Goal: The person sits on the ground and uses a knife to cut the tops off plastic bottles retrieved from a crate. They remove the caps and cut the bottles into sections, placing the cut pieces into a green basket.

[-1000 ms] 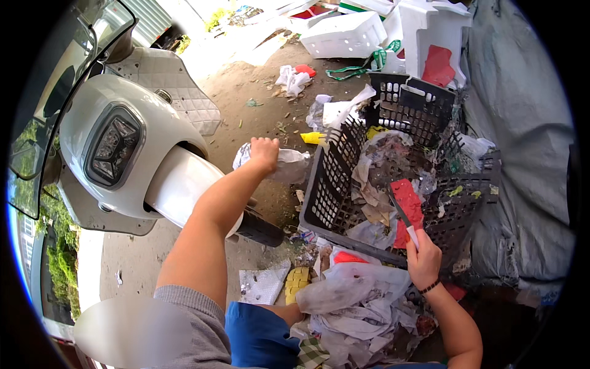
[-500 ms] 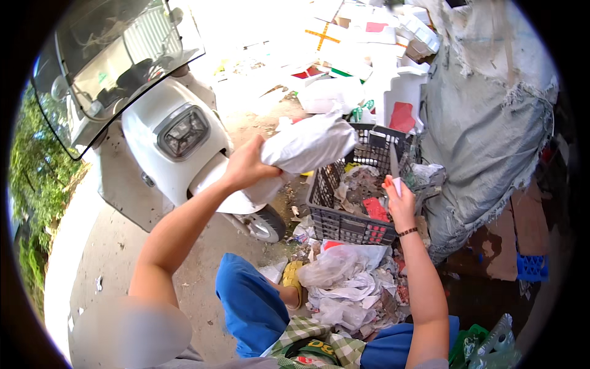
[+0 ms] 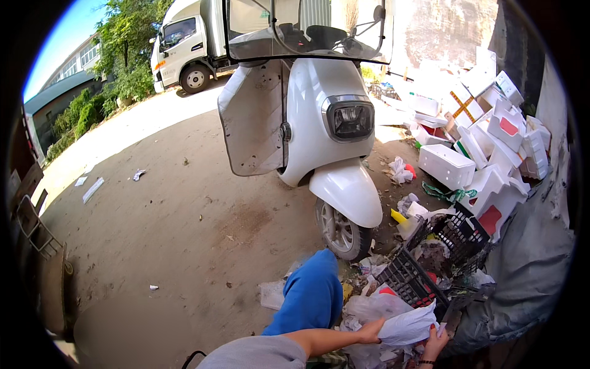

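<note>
A white plastic bag (image 3: 408, 326), bulky and wrinkled, is gripped at its left end by my left hand (image 3: 371, 332). At the bag's other end is my right hand (image 3: 435, 344), its fingers closed round the pale handle of a knife (image 3: 441, 329); the blade cannot be made out against the bag. What the bag contains is hidden. Beneath both hands lies a heap of crumpled plastic bags (image 3: 369, 307). A black plastic crate (image 3: 402, 280) with slatted sides stands just beyond, holding scraps and rubbish.
A white scooter (image 3: 319, 123) with a windshield stands ahead, its front wheel (image 3: 341, 230) near the crate. White foam boxes (image 3: 445, 166) are piled at the far right, beside a grey tarp (image 3: 522, 264). A white truck (image 3: 184, 52) is parked at the back left.
My view has swung to the left and up. The bag has come down from above the crate to the heap close to me, and my right hand with the knife has come to its end.
</note>
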`<action>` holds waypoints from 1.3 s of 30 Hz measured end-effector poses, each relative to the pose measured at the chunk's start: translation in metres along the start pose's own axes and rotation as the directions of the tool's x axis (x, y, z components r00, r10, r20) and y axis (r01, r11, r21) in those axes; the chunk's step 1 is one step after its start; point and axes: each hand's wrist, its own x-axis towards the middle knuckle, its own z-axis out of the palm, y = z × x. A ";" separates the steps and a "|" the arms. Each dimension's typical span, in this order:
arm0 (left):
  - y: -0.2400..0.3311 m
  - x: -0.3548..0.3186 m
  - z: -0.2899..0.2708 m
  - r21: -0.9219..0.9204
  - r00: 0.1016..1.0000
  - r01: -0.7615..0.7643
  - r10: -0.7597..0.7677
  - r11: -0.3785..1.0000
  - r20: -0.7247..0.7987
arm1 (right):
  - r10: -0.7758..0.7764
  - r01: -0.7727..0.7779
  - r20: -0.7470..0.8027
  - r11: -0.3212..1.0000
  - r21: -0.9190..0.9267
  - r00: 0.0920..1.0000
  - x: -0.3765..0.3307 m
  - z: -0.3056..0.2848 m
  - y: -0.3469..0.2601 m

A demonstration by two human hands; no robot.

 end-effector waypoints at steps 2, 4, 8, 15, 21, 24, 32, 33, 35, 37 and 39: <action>-0.023 0.004 0.005 0.092 0.986 0.133 -0.141 0.987 0.086 | 0.175 -0.178 0.038 0.981 0.073 0.984 -0.020 0.016 0.049; -0.005 0.024 0.013 0.065 0.994 -0.022 0.029 0.998 -0.106 | 0.343 -0.354 0.100 0.926 0.131 0.934 -0.035 0.023 0.081; 0.066 0.035 -0.018 0.097 0.937 -0.348 0.349 0.933 0.002 | 0.227 -0.238 0.108 0.965 0.112 0.968 -0.057 0.049 0.047; 0.097 0.055 -0.077 0.136 0.847 -0.463 0.392 0.876 0.359 | 0.524 -0.510 0.221 0.851 -0.124 0.822 -0.053 0.049 -0.005; 0.092 0.080 -0.054 0.209 0.820 -0.557 0.492 0.804 0.293 | 0.369 -0.306 0.238 0.915 -0.262 0.898 -0.043 0.047 -0.031; 0.088 0.076 -0.035 0.218 0.834 -0.545 0.497 0.810 0.239 | 0.200 -0.116 0.193 0.918 -0.379 0.960 -0.054 0.055 -0.003; 0.085 0.037 -0.022 -0.042 0.873 -0.473 0.474 0.880 0.112 | 0.123 -0.140 -0.070 0.765 -0.629 0.990 -0.068 0.049 0.021; 0.089 0.027 -0.029 -0.126 0.889 -0.439 0.451 0.889 0.079 | 0.133 -0.157 -0.087 0.761 -0.629 0.987 -0.070 0.048 0.027; 0.088 0.009 -0.043 -0.201 0.916 -0.393 0.401 0.897 -0.002 | 0.164 -0.223 -0.151 0.702 -0.676 0.975 -0.078 0.058 0.041; 0.088 0.000 -0.051 -0.191 0.914 -0.405 0.401 0.894 -0.060 | 0.173 -0.288 -0.233 0.653 -0.701 0.957 -0.082 0.058 0.057; 0.089 0.004 -0.049 -0.011 0.939 -0.342 0.342 0.940 -0.032 | 0.160 -0.374 -0.350 0.585 -0.719 0.923 -0.084 0.053 0.081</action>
